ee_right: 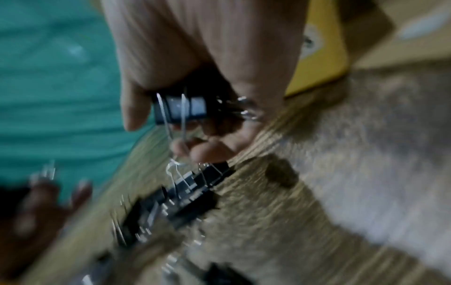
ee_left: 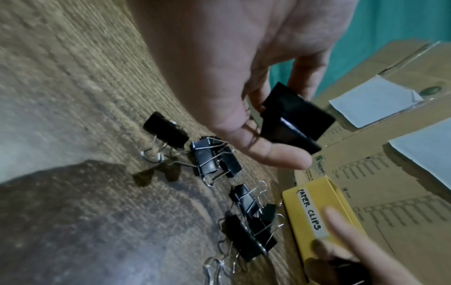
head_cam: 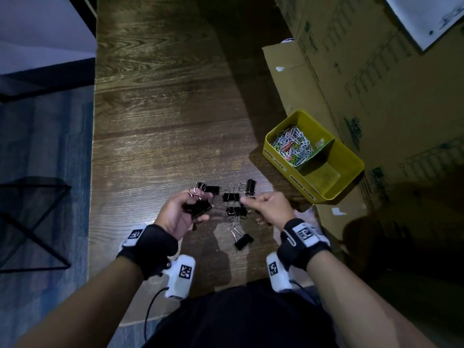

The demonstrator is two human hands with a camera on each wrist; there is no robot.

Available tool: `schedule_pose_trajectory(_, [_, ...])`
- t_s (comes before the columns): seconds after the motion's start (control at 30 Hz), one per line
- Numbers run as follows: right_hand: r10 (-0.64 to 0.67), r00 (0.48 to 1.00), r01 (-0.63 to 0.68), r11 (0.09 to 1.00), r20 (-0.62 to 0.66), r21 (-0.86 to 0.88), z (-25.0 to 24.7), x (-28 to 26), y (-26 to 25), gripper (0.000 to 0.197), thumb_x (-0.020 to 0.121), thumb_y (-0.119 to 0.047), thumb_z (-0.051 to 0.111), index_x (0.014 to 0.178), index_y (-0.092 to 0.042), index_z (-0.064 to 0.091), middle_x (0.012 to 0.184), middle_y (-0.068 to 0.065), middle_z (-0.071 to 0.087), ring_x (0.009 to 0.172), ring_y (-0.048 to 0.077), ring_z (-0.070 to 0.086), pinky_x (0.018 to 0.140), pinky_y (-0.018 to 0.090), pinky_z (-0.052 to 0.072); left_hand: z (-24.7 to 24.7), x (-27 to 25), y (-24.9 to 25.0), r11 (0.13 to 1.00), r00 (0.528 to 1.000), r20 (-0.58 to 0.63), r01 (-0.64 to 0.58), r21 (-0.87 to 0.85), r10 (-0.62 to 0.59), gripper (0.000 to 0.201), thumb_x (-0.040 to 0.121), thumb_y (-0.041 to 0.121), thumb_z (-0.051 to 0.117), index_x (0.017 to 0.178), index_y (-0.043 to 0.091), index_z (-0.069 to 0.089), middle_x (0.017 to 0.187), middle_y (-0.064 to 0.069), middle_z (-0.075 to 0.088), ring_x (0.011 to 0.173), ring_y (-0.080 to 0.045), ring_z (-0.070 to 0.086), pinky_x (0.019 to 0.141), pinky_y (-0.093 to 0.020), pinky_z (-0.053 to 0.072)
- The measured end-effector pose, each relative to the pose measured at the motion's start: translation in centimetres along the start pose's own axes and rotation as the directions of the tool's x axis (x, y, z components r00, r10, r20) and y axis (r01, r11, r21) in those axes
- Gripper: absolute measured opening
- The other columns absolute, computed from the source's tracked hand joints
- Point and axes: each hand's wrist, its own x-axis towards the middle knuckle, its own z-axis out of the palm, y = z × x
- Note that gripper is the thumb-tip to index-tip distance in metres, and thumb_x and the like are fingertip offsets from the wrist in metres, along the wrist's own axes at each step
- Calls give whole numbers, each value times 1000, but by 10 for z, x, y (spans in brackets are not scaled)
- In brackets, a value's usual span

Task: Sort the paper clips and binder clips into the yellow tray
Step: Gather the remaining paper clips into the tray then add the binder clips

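Observation:
The yellow tray (head_cam: 281, 164) stands to the right on the wooden table. Its far compartment holds several coloured paper clips (head_cam: 292, 145); the near compartment (head_cam: 324, 175), labelled for binder clips, holds nothing. My left hand (head_cam: 203, 206) grips a bunch of black binder clips (ee_left: 292, 117) just above the table. My right hand (head_cam: 247, 202) is curled round another black binder clip (ee_right: 180, 108), blurred in the right wrist view. Between and in front of the hands, several loose binder clips (head_cam: 231, 197) lie on the wood, one nearer to me (head_cam: 243, 241).
Large cardboard boxes (head_cam: 364, 84) crowd the right side behind and beside the tray, with white paper (head_cam: 426, 18) on top. The table's left edge (head_cam: 92, 172) drops to a blue floor, where a black wire frame (head_cam: 32, 222) stands.

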Motion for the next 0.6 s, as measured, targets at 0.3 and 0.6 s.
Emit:
schedule_pose_trajectory(0.3, [-243,966,240,698,92,-674,30,1,-2,57,77,-52,69,122,-19,61,109,14,67,86,22,66,71,28,52,22,16,-1,998,1000,25,18,66,-19,27,82,-5,31,79,10,54,82,-12,68,67,-30,67,48,-28,54])
schedule_pose_trajectory(0.6, [-393,894,379,407,215,-831,25,11,13,30,96,-17,46,126,-13,49,127,11,47,98,33,60,85,46,49,19,28,-10,992,997,-73,18,127,-9,24,82,-5,36,81,10,55,90,-18,60,74,-32,62,52,-30,54])
